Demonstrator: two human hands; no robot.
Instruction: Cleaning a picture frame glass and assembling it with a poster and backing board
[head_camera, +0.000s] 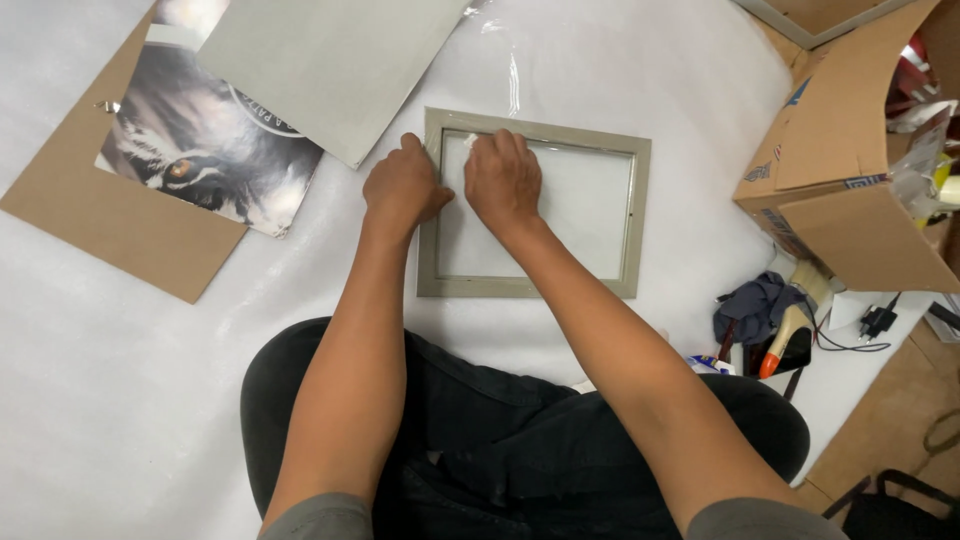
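A grey picture frame (633, 215) lies flat on white foam sheeting in front of my knees, its glass pane showing the white beneath. My left hand (402, 187) rests closed at the frame's upper left corner, thumb against the rail. Just beside it, my right hand (503, 178) presses on the pane near that same corner, fingers curled down. Something thin and clear seems pinched at the corner between the two hands; I cannot tell what it is.
A grey board (330, 60) lies at the back left over an animal-face print (205, 150) on brown cardboard (110, 225). An open cardboard box (850, 190) stands at the right, with a brush (785, 335), cloth and cables below it.
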